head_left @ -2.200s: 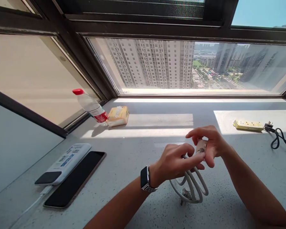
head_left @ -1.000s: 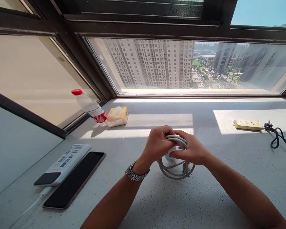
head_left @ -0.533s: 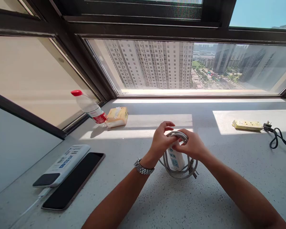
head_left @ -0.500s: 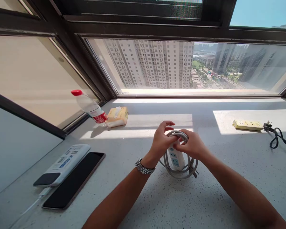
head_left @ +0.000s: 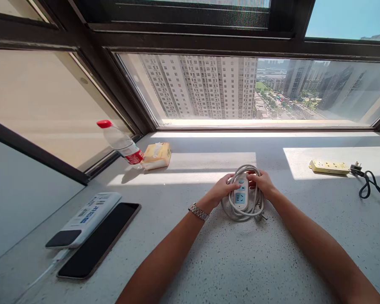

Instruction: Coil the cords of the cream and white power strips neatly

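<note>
A white power strip (head_left: 241, 198) with blue socket faces lies on the speckled counter, its grey cable (head_left: 239, 216) coiled in loops around it. At the strip's left side, my left hand (head_left: 221, 189) is closed on it and the coil, thumb over the socket face. My right hand (head_left: 262, 183) grips the upper right side of the strip and cable, with its thumb near the strip's top end. The plug (head_left: 260, 212) rests at the coil's lower right. Fingers behind the strip are partly hidden.
To the left lie a black-screened phone (head_left: 99, 240) and a white power bank (head_left: 85, 217) with a cable. A red-capped bottle (head_left: 122, 143) and a tissue pack (head_left: 157, 155) stand near the window corner. A yellow power strip (head_left: 329, 167) with black cord (head_left: 369, 183) is at right.
The power strip has gone from tilted up to lying flatter on the counter. Both hands have moved from the coil's top to its sides, and the loops now spread around the strip.
</note>
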A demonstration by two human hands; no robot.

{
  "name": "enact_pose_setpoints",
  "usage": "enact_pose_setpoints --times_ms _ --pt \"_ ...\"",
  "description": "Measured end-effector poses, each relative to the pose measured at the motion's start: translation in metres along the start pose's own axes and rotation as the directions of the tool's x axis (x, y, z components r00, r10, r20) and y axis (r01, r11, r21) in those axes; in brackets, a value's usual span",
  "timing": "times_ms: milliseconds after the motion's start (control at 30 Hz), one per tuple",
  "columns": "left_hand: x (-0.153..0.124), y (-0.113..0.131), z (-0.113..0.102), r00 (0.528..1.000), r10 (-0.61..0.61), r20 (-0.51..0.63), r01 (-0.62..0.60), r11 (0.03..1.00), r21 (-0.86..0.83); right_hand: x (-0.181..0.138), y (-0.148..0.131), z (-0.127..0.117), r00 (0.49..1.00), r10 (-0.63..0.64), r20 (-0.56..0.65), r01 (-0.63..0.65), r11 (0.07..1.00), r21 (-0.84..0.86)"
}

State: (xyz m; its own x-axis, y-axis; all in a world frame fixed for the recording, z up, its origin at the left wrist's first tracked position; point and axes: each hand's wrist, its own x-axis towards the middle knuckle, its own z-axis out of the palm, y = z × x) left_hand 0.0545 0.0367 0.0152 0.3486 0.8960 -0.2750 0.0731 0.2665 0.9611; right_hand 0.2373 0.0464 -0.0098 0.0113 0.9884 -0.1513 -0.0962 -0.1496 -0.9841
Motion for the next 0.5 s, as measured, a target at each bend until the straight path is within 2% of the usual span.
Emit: enact_pose_setpoints --times_ms 133,367,500 --pt "0.005 -0.010 0.003 0.999 -0.027 -0.030 0.022 0.989 -0.146 0.001 0.007 0.001 1.000 -0.021 -0.005 0.021 1.000 -0.013" --pt "-0.002 -0.009 0.009 0.992 -0.024 -0.124 0.000 0.981 -0.195 -0.003 0.008 0.005 0.996 -0.092 0.017 0.093 0.995 -0.025" --pt "-0.004 -0.008 0.011 0.992 -0.042 -0.119 0.019 0.983 -0.185 -0.001 0.014 0.006 0.991 -0.132 0.008 0.132 0.991 -0.034"
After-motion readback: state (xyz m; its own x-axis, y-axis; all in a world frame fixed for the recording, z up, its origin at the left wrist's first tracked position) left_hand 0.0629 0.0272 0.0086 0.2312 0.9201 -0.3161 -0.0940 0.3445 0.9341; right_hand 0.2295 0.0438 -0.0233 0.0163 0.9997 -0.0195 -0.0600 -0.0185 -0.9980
